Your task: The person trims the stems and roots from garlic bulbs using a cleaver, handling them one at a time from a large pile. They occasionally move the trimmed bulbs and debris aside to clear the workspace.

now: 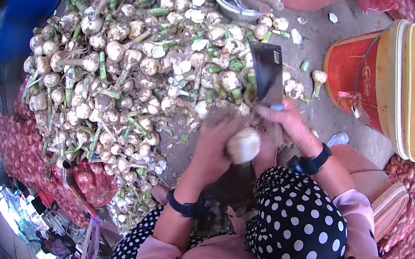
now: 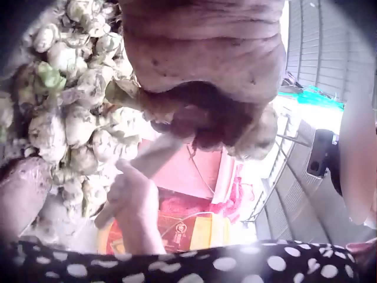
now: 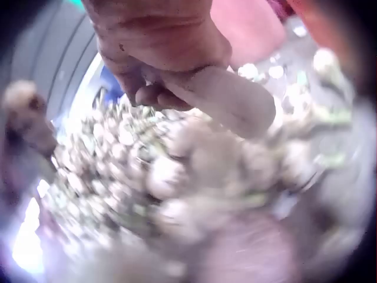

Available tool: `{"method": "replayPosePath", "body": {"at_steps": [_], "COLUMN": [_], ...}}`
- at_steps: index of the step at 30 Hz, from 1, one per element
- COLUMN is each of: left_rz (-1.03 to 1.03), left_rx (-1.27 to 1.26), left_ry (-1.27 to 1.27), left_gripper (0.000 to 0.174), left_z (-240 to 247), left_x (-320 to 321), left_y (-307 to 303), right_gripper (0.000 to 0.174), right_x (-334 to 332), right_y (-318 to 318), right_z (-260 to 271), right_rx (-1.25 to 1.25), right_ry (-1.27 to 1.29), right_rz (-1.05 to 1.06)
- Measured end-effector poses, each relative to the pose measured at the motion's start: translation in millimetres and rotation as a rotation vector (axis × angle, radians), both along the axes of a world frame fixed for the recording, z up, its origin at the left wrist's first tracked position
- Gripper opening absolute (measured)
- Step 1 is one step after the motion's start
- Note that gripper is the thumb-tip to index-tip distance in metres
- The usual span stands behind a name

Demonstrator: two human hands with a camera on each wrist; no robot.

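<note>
The left hand is clamped on a garlic bulb, its fingers curled round the stalk side while the pale round end is left showing towards the lap; the right hand is closed round the handle of a broad dark knife, the butt of the handle left sticking out past the palm; the two hands are held near each other above the lap, with the blade pointed away from the body; a blue band is worn on a finger of the right hand, and a black strap is worn on each wrist; the lap is covered by black cloth with white dots, and the arms by pink sleeves.

Beyond the left hand, a wide heap of garlic is spread over the ground, bulbs mixed with green stalks and dirt; at its far edge a white bowl is set, with wooden-handled tools in it; beyond the right hand, a red and yellow bucket is seen tilted on its side, and nearer the body a pinkish bucket is seen; red net sacks are packed along both sides, their contents partly blurred.
</note>
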State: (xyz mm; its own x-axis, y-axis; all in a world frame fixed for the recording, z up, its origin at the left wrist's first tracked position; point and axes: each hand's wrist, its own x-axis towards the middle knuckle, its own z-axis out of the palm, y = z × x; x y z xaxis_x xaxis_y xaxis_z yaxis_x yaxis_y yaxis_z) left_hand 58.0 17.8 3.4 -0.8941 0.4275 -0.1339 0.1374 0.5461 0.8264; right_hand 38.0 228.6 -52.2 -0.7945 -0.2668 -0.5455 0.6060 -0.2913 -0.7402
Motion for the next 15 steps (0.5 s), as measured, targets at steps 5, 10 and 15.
{"method": "replayPosePath", "body": {"at_steps": [5,10,15], "left_rz": [0.580,0.903,0.614], "left_rx": [0.213,0.840,0.693], "left_ry": [0.075,-0.777,-0.643], "left_gripper": [0.049,0.031,0.042], "left_z": [-9.0,-28.8,-26.8], "left_x": [-1.8,12.0,11.9], "left_y": [24.5,13.5,-2.8], "right_gripper": [0.019,0.008,0.007], "right_x": [-3.2,-1.5,0.2], "right_y": [-17.9,-28.0,7.5], "right_z": [13.1,13.7,-37.8], "right_rx": [-0.036,0.561,0.808], "right_ry": [-0.028,0.680,0.523], "right_rz": [-0.030,0.244,0.211]}}
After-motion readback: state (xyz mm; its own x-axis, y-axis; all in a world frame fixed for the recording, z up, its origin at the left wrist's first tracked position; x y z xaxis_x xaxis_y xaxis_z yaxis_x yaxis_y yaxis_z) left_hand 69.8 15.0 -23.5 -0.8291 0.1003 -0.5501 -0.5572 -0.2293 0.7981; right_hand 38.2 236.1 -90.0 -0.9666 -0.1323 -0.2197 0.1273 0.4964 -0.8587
